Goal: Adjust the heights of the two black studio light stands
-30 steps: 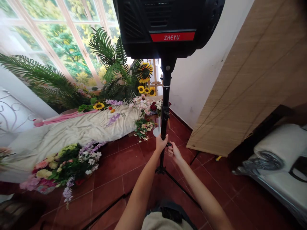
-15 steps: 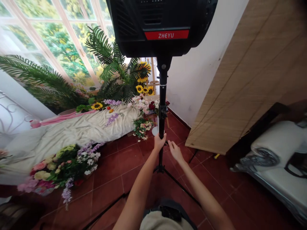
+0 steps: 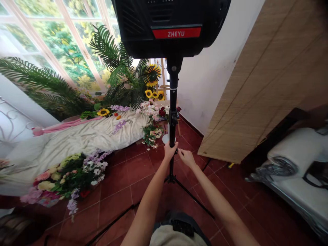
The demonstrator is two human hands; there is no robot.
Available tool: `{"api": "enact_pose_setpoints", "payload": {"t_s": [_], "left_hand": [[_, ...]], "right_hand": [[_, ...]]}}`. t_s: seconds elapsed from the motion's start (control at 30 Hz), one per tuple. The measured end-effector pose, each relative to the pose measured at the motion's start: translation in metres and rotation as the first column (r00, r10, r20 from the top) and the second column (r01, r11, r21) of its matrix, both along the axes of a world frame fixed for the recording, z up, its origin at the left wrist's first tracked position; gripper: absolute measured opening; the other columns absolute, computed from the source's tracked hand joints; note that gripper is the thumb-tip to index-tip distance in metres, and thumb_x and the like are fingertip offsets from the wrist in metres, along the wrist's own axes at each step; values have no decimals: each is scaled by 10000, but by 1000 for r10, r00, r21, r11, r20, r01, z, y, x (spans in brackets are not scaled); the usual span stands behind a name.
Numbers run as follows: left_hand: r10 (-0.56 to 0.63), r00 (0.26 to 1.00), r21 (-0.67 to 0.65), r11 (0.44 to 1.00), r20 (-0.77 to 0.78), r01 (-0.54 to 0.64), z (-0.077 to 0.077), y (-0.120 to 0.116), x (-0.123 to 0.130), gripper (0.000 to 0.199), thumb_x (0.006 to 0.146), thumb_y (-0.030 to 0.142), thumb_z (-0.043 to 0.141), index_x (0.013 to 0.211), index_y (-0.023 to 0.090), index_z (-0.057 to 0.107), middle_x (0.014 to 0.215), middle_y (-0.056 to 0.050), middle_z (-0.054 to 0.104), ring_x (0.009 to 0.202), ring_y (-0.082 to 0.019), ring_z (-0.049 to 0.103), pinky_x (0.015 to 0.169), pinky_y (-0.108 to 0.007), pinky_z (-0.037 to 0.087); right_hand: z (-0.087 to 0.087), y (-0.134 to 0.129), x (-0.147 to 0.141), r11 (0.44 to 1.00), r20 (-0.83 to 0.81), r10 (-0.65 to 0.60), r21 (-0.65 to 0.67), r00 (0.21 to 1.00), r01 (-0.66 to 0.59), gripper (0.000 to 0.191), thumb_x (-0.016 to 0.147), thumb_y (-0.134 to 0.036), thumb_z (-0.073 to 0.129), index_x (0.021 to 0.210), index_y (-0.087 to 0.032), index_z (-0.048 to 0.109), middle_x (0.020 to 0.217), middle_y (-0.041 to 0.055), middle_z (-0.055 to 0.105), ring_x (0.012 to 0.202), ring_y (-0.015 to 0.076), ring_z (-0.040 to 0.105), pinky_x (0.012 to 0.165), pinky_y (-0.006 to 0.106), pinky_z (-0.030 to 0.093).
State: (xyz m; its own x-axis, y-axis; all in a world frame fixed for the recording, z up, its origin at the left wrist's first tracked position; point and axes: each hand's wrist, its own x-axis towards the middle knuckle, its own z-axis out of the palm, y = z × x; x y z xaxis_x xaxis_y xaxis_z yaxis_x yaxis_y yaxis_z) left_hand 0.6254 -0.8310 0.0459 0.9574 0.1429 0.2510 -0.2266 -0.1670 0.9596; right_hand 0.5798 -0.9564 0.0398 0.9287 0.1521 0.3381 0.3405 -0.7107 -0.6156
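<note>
Dark red square floor tiles (image 3: 115, 184) run through the room. On them, thin black metal tripod legs (image 3: 195, 199) spread wide, presumably for balance under a top-heavy load. The left hand (image 3: 170, 151) has its fingers clamped around the black tubular pole (image 3: 172, 134), seemingly to steady it. Just right of the pole, the right hand (image 3: 187, 158) has its fingers bunched together at a small black knob (image 3: 176, 151); whether they grip it I cannot tell. The bulky black housing with a red label (image 3: 164, 18) sits atop the pole. Farther left lies a rumpled cream cloth (image 3: 94, 135), and beyond it a white-framed window (image 3: 71, 24).
</note>
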Motion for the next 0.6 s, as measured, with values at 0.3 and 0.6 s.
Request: {"api": "enact_pose_setpoints", "payload": {"t_s": [0.3,0.6], "left_hand": [[-61,996,-192,980,-60,48,2,-3,-4,331,644,448,696,711,147,575,663,3,562,590,-95,492,579,-212,415],[19,999,-116,993,-40,-23,9,-12,-11,308,730,442,639,823,158,565,728,-8,578,662,-119,550,646,-230,446]], "right_hand": [[-24,9,12,926,-130,-37,369,991,83,598,866,-611,270,478,-174,398,460,-33,326,461,86,302,475,233,214],[-20,12,10,876,-141,-90,460,986,145,573,817,-655,304,478,-194,337,467,-41,305,474,84,274,463,226,208]]}}
